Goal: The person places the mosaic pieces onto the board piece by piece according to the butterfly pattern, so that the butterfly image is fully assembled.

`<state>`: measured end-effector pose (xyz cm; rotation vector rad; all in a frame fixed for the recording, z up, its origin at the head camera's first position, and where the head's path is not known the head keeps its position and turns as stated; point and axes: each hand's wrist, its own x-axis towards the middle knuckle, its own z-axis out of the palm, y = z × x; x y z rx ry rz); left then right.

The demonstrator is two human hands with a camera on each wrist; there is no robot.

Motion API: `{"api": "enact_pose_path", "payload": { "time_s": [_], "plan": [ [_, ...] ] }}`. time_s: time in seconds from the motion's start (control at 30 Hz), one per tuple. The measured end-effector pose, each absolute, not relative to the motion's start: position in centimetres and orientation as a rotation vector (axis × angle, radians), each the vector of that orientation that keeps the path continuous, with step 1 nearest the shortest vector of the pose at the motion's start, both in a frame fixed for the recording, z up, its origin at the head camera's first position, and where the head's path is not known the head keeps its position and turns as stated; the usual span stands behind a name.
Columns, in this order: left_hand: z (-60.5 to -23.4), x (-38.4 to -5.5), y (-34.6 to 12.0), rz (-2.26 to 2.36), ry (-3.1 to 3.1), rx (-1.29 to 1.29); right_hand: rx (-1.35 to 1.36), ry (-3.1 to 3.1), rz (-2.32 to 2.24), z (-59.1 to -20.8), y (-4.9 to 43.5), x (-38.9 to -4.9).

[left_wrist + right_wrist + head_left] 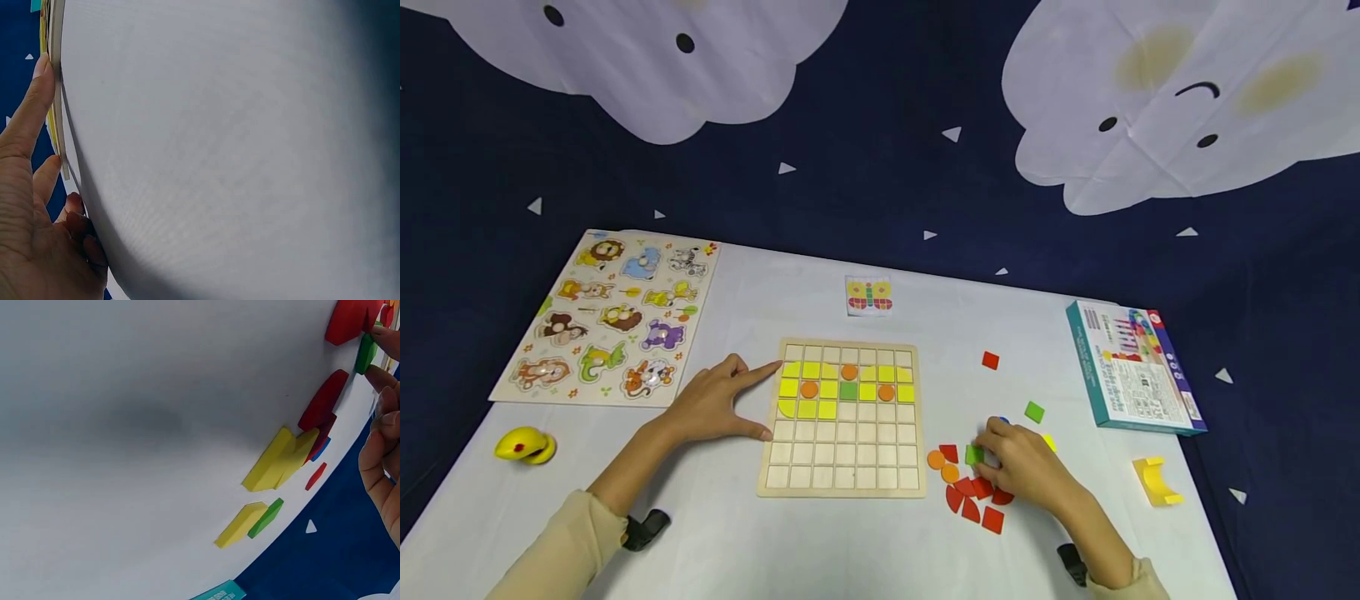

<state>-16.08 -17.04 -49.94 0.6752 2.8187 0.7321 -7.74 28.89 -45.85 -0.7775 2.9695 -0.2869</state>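
My left hand (709, 404) touches the left edge of a wooden grid board (846, 492), index finger and thumb stretched apart along it. Yellow tiles, orange discs and one green square (847, 391) lie in the board's upper cells. At the board's right, my right hand (1026, 467) pinches a green square tile (973, 455) between thumb and fingertip. In the right wrist view the same green tile (366, 354) shows between the fingers, close to red pieces (345, 322). Red pieces (992, 521) and orange discs (936, 459) lie beside this hand, which partly hides some tiles.
A butterfly pattern card (868, 297) lies behind the board. An animal puzzle (625, 325) is at far left, above a yellow toy (525, 446). On the right are a box (1138, 367), a yellow curved piece (1157, 482), a loose red square (990, 360) and a green square (1034, 412).
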Motion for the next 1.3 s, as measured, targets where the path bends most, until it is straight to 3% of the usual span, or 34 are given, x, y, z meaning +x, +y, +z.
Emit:
{"api": "enact_pose_path", "payload": {
  "time_s": [1.3],
  "plan": [
    [-49.9,-16.0,-17.0,0.723,2.804,0.656,-1.113,2.833,-0.29,-45.0,15.2,-14.4]
  ]
}}
